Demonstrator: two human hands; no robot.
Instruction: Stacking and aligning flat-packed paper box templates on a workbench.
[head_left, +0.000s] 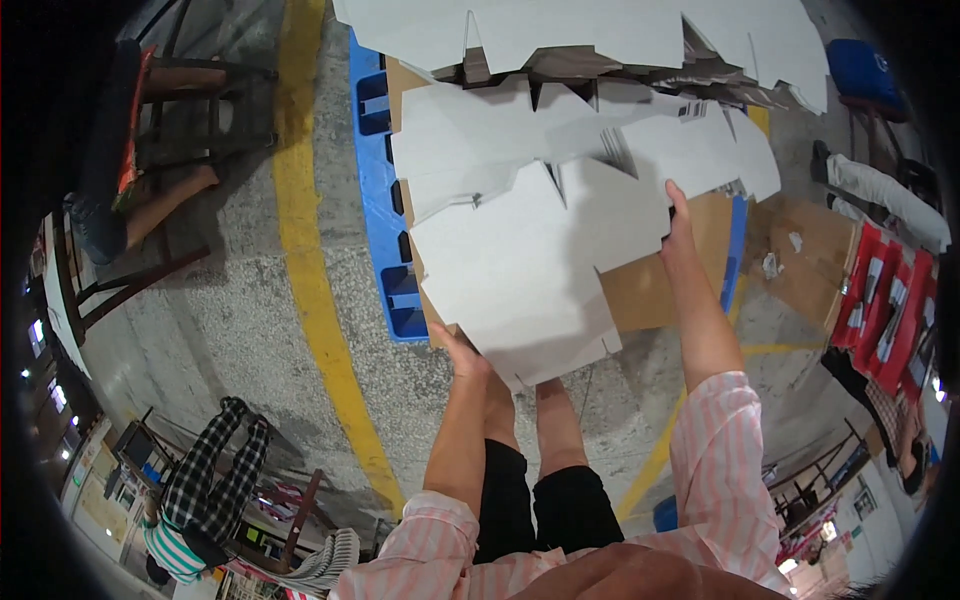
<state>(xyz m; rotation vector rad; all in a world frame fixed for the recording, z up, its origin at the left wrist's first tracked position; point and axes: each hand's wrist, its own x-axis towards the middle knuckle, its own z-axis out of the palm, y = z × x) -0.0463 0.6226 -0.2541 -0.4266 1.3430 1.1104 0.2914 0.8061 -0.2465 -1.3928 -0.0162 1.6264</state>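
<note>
Between my hands is a white die-cut cardboard sheet [520, 270], with slots and notched edges. My left hand [462, 352] grips its near left edge, the fingers hidden beneath. At the right edge my right hand [678, 222] holds on, thumb on the upper side. More white cardboard sheets [470, 130] lie directly behind, partly covered by the one I hold. Farther back, a stack of white cardboard [600, 30] shows dark gaps between its layers. Under them are a brown cardboard layer [690, 270] and a blue plastic pallet [372, 200].
Yellow lines [310, 250] run along the speckled floor on both sides. A brown carton [800, 260] stands at the right, beside red-and-white packages [880, 300]. People sit at the left and right edges. A dark stool [200, 125] is at the upper left, a blue seat [862, 72] at the upper right.
</note>
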